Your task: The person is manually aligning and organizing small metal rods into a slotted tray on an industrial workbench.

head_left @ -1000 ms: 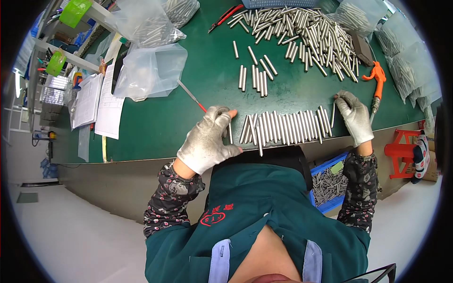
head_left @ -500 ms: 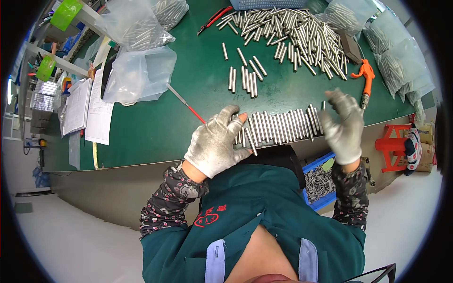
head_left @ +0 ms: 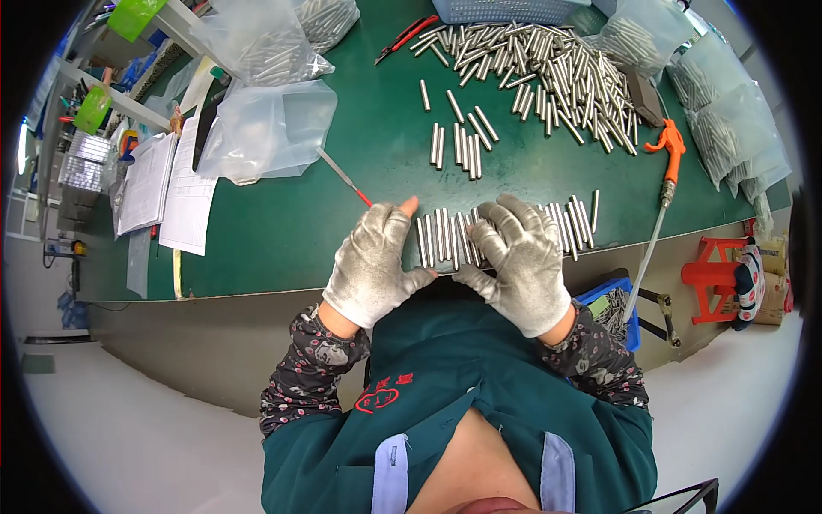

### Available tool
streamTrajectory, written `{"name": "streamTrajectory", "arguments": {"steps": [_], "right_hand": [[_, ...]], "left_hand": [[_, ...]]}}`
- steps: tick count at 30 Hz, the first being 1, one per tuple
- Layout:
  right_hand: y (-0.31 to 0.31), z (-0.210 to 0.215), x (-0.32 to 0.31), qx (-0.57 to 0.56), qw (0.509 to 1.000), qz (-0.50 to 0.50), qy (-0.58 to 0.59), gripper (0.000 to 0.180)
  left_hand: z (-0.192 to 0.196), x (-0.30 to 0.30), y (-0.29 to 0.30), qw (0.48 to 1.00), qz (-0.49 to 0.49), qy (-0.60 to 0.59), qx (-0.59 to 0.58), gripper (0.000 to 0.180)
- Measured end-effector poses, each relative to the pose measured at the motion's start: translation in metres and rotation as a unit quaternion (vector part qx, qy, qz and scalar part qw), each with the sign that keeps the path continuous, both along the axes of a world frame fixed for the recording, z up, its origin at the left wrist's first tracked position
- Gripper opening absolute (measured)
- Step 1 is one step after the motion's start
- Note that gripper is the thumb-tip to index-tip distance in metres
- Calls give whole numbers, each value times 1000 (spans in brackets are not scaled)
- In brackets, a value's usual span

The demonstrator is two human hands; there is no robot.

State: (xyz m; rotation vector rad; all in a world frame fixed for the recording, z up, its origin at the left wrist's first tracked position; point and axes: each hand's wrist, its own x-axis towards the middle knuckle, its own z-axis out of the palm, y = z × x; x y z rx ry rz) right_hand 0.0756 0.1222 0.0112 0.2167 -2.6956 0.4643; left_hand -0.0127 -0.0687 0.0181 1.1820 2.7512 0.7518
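Note:
Short silver metal pins [head_left: 443, 237] stand side by side in a row along the front edge of the green table. At the row's left end is my left hand [head_left: 368, 265] in a greyish-white glove, thumb and forefinger spread apart with nothing seen between them. My right hand [head_left: 521, 270], gloved the same way, lies over the middle of the row. Its fingers are stretched over the pins and its thumb points left; the pins beneath it are hidden. Past it, more pins [head_left: 575, 227] of the row show at the right. Farther back, several loose pins [head_left: 467, 150] lie in small groups.
A large heap of pins [head_left: 548, 77] lies before a blue basket [head_left: 505, 10]. An orange air gun [head_left: 670, 152] with its hose rests at the right, near filled plastic bags [head_left: 719, 111]. At the left are a plastic bag [head_left: 270, 128], papers [head_left: 184, 197] and a red-handled tool [head_left: 347, 178].
My right hand has moved left from beyond the row's right end onto its middle. My left hand has shifted slightly left, off the pins. The view has shifted a little.

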Motion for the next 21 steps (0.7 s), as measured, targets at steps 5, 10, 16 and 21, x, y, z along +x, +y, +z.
{"name": "streamTrajectory", "arguments": {"steps": [5, 10, 16, 21], "right_hand": [[8, -3, 9, -21, 999, -4, 33, 43], [18, 7, 19, -48, 996, -4, 75, 35], [33, 11, 27, -46, 991, -51, 116, 27], [58, 10, 30, -14, 993, -82, 86, 31]], "left_hand": [[0, 1, -2, 1000, 16, -4, -26, 66], [8, 4, -14, 997, 36, -38, -50, 53], [6, -3, -14, 993, 48, 78, -77, 20], [1, -9, 3, 989, -70, 128, -20, 24]]}}
